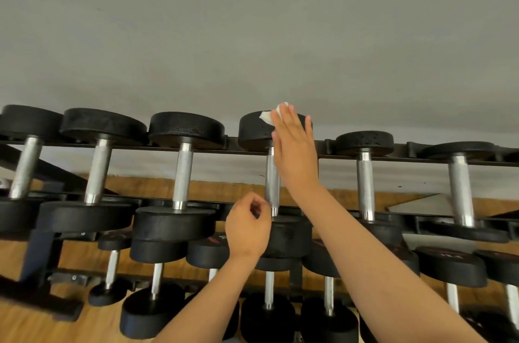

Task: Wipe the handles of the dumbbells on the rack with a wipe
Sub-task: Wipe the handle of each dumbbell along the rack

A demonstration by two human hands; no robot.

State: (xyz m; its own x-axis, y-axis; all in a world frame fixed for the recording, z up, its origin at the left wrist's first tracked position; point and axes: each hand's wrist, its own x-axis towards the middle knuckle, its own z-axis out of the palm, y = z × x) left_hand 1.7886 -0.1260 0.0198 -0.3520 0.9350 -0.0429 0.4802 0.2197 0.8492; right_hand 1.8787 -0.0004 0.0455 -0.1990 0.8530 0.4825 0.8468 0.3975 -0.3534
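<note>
My right hand [295, 146], fingers straight, pressed crumpled white wipe [267, 115] onto round black dumbbell head [255, 133], frame centre; left hand [248, 226], fingers curled, beside knurled steel handle [271, 182].

A black metal rack [39, 252] stands on the wooden plank floor [28, 326]. Six large black round-headed dumbbells [182, 174] lie side by side across its upper tier. Each rests one head on the back rail and the other on the front rail, with its knurled steel handle bridging the gap between. The lower tier beneath carries smaller black dumbbells [156, 281] laid the same way and set closer together, a few with red markings on their heads.
</note>
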